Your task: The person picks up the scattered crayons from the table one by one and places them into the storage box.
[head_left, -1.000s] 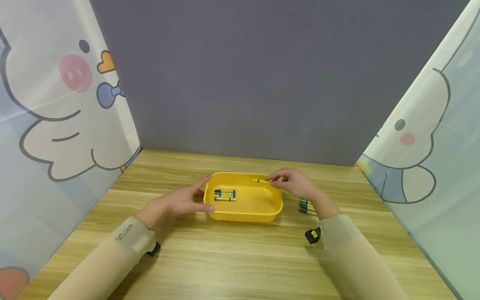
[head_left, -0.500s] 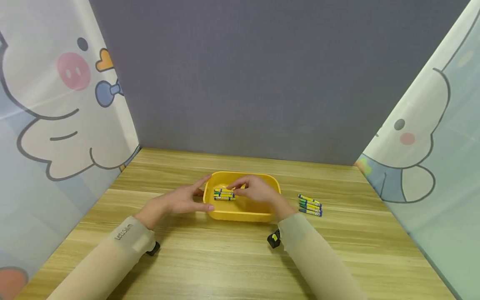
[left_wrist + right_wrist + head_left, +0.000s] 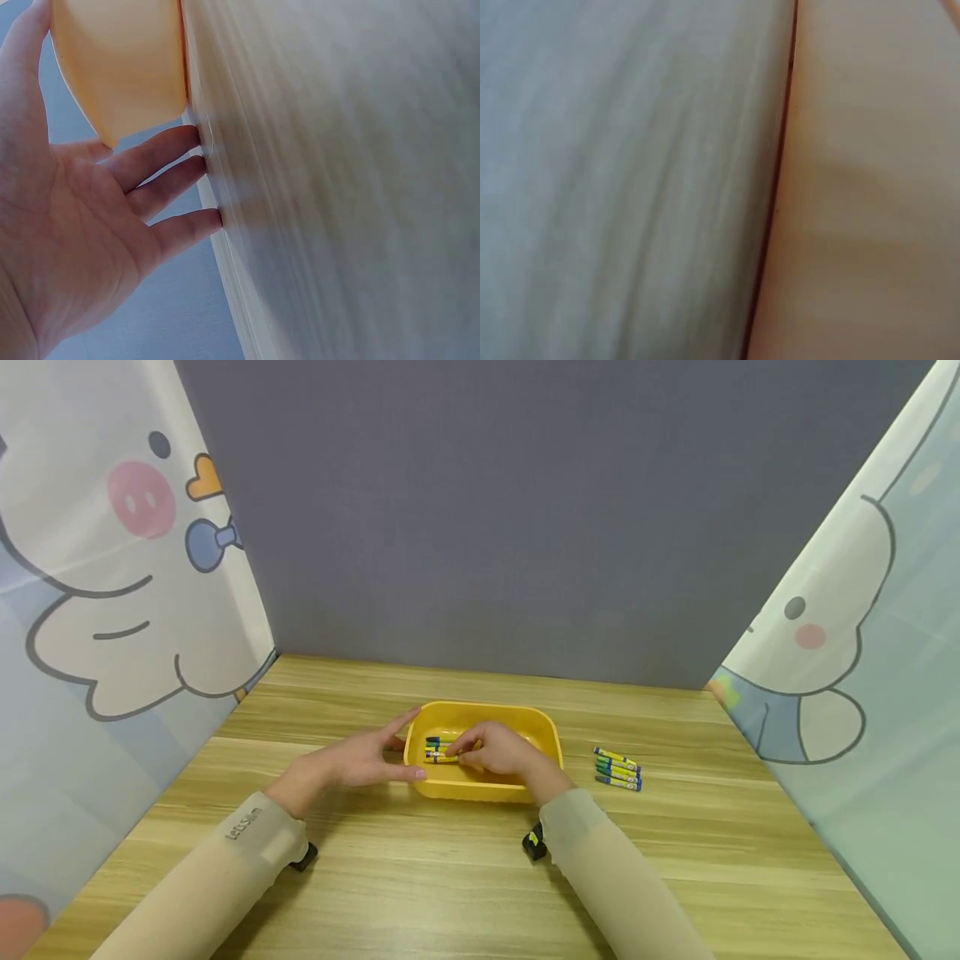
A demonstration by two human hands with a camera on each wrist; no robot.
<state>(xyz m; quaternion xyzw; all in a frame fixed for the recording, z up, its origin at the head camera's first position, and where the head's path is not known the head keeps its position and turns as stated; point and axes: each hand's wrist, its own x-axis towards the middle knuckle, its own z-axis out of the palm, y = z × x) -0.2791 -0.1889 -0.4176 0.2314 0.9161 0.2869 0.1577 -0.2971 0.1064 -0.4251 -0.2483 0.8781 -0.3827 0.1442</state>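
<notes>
A yellow plastic tray (image 3: 543,775) stands on the table, its near wall showing in the right wrist view, where no hand appears. Inside, at the left end, several yellow-wrapped crayons (image 3: 438,752) lie side by side. My left hand (image 3: 360,760) spans the tray's left end, thumb and index finger spread straight against the rim. In the left wrist view, the other fingers (image 3: 169,176) are extended with their tips at the tabletop. Reaching over the near rim, my right hand (image 3: 498,750) pinches a crayon at the row's right end; the fingers partly hide which one.
Several more crayons (image 3: 618,770) with green and yellow tips lie in a loose row on the wooden table (image 3: 420,877), right of the tray. A grey panel (image 3: 480,527) rises behind the table. Cartoon-printed sheets (image 3: 135,635) flank both sides.
My right hand has carried a yellow crayon from the tray's right side leftward to the row inside, then shifted slightly nearer along it. The left hand has stayed at the tray's left end.
</notes>
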